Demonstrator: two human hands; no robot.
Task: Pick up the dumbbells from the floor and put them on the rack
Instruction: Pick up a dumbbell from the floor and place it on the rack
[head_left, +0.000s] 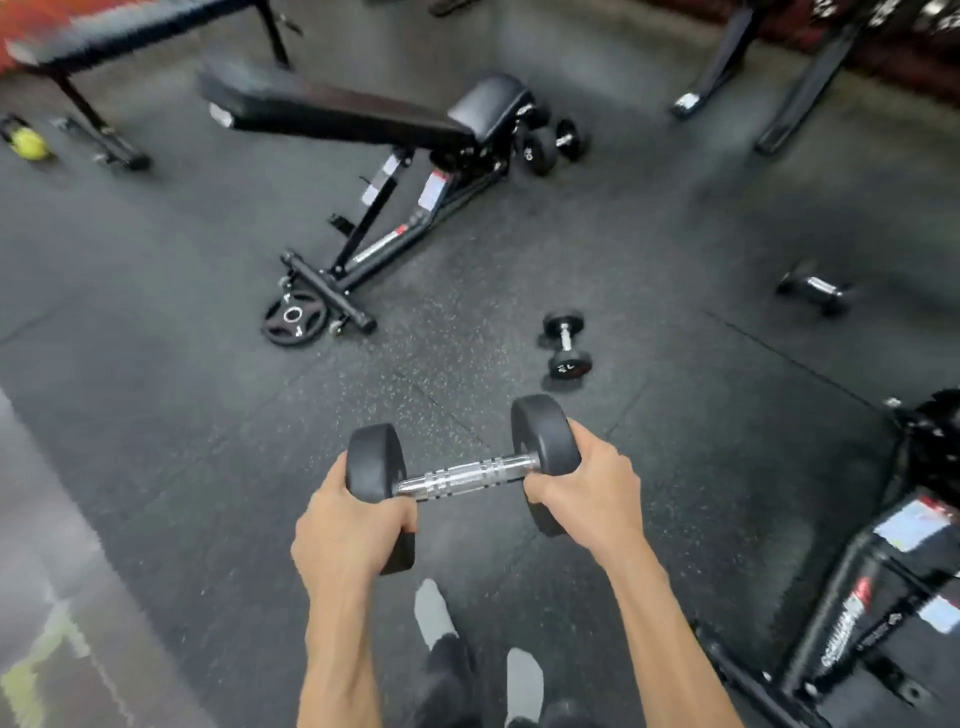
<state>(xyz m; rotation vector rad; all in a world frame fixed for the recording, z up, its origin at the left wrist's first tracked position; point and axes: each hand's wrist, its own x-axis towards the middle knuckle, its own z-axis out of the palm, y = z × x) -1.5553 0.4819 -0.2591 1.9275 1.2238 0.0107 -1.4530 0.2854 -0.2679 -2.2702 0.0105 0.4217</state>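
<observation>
At lower centre, the left hand (349, 525) and right hand (587, 488) each clasp one black rubber head of a chrome-handled dumbbell (462, 475) held above the floor. Two small dumbbells (566, 345) (815, 288) lie right of centre on the speckled black rubber floor (182, 415), and two more (553, 143) lie beside the black adjustable bench (363, 119) at upper centre.

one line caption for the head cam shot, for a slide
Both hands, left and right, carry a dumbbell by its heads above the gym floor.

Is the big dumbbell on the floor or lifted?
Lifted. The left hand and right hand each grip one head of the dumbbell, its bar about level, with the floor and feet visible below it.
</observation>
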